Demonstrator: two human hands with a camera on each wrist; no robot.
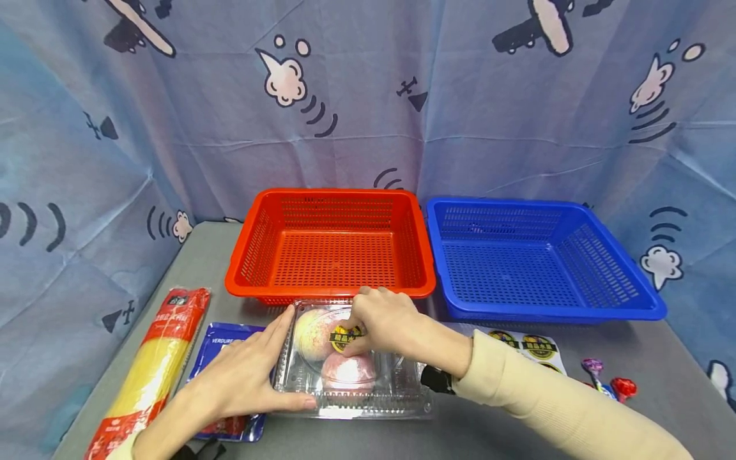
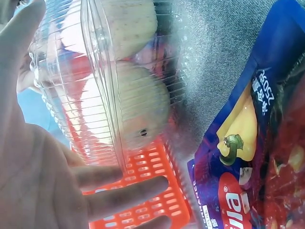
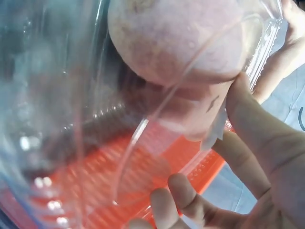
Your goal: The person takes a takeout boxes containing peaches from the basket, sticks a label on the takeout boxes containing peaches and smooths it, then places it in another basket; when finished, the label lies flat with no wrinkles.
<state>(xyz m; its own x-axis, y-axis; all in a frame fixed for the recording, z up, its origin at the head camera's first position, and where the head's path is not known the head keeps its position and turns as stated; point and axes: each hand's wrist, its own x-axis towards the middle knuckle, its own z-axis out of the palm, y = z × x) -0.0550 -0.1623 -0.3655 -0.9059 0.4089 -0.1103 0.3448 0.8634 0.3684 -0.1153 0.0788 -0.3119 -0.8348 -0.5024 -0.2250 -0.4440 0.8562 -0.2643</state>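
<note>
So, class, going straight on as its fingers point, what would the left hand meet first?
Probably the red basket: its near rim lies just ahead of the left hand, though depth is unclear.

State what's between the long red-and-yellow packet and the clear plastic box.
The head view shows a blue plastic pouch, partly behind the left hand.

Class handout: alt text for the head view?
A person's right grip holds a round black-and-yellow sticker at a clear plastic box of round pinkish fruit; the left grip touches the box. Behind: red plastic basket, blue plastic basket.
</note>
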